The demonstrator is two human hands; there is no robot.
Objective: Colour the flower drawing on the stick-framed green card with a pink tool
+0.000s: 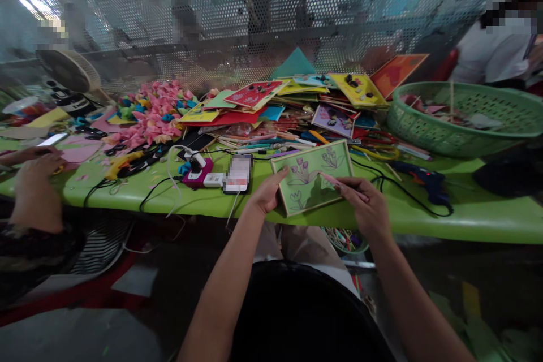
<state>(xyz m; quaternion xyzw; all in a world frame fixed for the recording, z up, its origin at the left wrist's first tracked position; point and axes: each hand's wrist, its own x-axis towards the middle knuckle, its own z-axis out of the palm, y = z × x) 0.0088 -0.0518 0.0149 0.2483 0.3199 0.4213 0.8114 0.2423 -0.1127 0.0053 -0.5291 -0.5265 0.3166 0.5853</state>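
A light green card with drawn purple flowers lies tilted on the green table. My left hand grips the card's left lower edge, thumb on top. My right hand is closed on a thin pink stick or pen, whose tip rests on the card's right half. A phone lies just left of my left hand.
A heap of coloured cards and pink paper flowers covers the table's far side. A green basket stands at right, a blue glue gun with black cable beside it. Another person's hands are at left.
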